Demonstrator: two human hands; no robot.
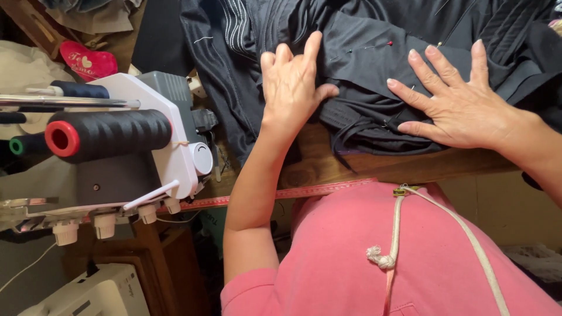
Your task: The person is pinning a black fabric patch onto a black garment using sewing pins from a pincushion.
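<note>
Pressing dark cloth [374, 64] flat on wooden table [363, 167]: left hand [293, 82] and right hand [462, 102] both open, palms down, gripping nothing. Pins [383, 45] lie between hands, just beyond fingertips. Risk: finger pricked, or cloth sliding off near edge under uneven pressure.

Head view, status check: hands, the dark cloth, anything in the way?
Left hand and right hand open, flat on the dark cloth. Cloth spread on the wooden table, pins stuck in it. Sewing machine at the left, apart from both hands.
</note>
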